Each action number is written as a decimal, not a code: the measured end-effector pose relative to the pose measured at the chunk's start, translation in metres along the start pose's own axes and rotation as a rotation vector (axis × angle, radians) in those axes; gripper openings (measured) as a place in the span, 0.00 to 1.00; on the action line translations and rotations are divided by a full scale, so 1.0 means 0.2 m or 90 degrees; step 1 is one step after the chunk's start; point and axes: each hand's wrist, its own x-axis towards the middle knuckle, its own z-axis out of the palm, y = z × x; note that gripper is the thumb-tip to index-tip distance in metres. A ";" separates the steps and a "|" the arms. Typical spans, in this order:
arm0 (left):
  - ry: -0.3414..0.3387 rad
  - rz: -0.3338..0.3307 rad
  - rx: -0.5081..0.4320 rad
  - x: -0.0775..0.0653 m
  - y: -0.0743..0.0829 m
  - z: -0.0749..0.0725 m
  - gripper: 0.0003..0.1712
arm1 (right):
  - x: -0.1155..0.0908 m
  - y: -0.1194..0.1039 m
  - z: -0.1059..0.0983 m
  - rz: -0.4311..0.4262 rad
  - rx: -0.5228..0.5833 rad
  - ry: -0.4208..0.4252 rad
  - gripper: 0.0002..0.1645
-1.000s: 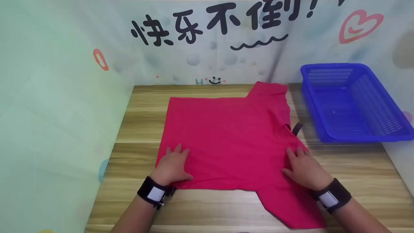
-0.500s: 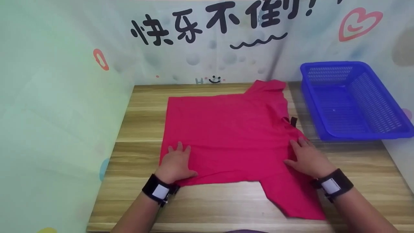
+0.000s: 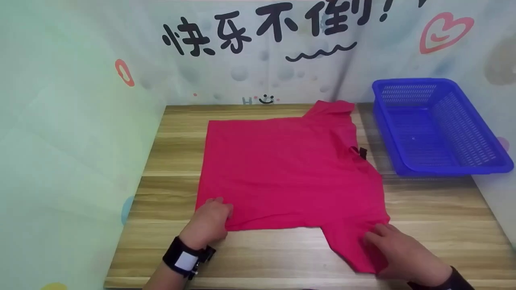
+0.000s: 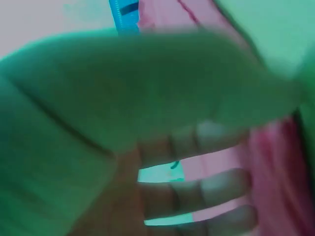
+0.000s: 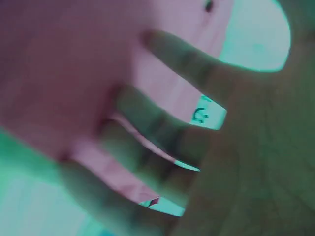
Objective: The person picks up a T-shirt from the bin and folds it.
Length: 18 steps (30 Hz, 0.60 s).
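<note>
A red short-sleeved T-shirt [image 3: 278, 169] lies spread sideways on the wooden table, hem to the left and neckline to the right. My left hand [image 3: 207, 222] is at the hem's near corner, fingertips on the cloth and thumb low near the shirt's edge. In the left wrist view its fingers [image 4: 224, 189] are apart and slightly bent, with the thumb across the foreground. My right hand [image 3: 407, 253] touches the near sleeve [image 3: 350, 245]. Its spread fingers [image 5: 142, 115] reach onto the cloth in the right wrist view. A dark tag [image 3: 363, 153] shows at the neckline.
A blue plastic basket [image 3: 443, 169] stands at the back right, beside the shirt's neckline. The wooden table [image 3: 274, 257] is bounded by a printed white backdrop [image 3: 225, 76] behind and a pale green panel [image 3: 80, 161] on the left.
My right hand has moved from the shoulder toward me, down to the near sleeve. My left hand has slid down to the hem corner, its fingers less spread. Earlier, the shirt shifted slightly away from me.
</note>
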 end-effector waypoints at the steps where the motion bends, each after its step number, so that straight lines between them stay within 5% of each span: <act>1: 0.015 0.006 0.001 0.01 0.00 0.01 0.11 | -0.01 0.01 0.01 0.001 -0.008 0.021 0.33; 8: 0.102 0.047 0.018 0.01 -0.03 0.05 0.07 | 0.02 0.04 0.04 0.007 -0.047 0.164 0.15; 14: 0.127 0.040 0.020 0.01 -0.04 0.07 0.07 | 0.05 0.09 0.07 0.047 0.055 0.268 0.23; 18: 0.148 0.067 0.016 0.01 -0.03 0.07 0.06 | 0.05 0.13 0.07 0.015 0.124 0.269 0.26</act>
